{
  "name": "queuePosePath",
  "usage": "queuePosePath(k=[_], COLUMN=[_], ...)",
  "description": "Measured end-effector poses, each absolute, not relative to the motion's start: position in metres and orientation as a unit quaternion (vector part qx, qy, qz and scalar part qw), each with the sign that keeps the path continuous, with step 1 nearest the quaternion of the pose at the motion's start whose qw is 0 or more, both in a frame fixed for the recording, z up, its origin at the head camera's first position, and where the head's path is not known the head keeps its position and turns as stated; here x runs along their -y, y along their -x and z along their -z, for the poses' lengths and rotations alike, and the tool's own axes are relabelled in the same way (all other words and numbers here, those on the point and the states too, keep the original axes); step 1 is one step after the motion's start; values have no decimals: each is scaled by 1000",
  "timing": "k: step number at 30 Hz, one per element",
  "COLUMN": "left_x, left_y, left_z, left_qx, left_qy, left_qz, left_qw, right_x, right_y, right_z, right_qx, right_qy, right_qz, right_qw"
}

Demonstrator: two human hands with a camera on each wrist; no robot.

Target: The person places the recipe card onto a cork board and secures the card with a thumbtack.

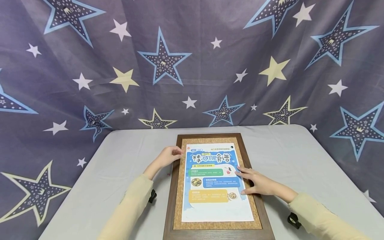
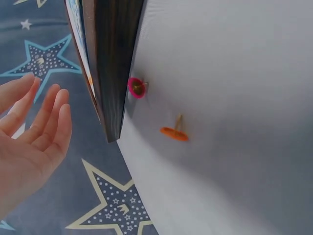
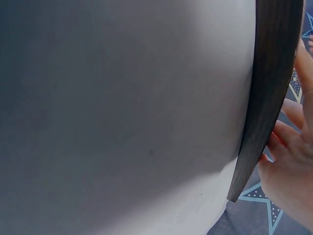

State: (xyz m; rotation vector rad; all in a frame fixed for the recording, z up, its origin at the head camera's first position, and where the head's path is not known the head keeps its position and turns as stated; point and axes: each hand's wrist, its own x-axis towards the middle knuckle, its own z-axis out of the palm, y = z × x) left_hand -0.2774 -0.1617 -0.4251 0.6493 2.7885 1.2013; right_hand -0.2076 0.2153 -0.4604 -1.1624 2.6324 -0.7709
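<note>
A poster (image 1: 217, 208) with blue artwork and large lettering lies on a cork board (image 1: 222, 225) in a brown wooden frame (image 1: 219, 234). A small orange tack (image 1: 188, 148) shows at its upper left corner, a dark round tack (image 1: 232, 147) at its upper right. My left hand (image 1: 169, 156) hovers by the frame's upper left side, fingers loosely bent, nothing visible between them in the left wrist view. My right hand (image 1: 259, 182) reaches over the frame's right side, its spread fingertips resting on the poster's right edge.
On the grey tabletop (image 1: 300, 160), left of the frame, lie a pink thumbtack (image 2: 137, 87) and an orange thumbtack (image 2: 174, 133). A star-patterned curtain (image 1: 198, 66) hangs behind the table.
</note>
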Motion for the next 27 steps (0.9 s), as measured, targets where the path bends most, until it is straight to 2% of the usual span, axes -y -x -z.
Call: queuePosePath(k=[10, 27], left_x=[179, 208], left_y=[260, 237], left_z=[420, 424], left_qx=[-906, -909], left_qy=[-187, -205], left_qz=[-379, -360], left_qw=[17, 32], right_x=[-215, -215], right_y=[208, 207], right_z=[461, 460], right_qx=[-881, -882], right_qy=[390, 388], right_qz=[255, 253], right_qw=[83, 80])
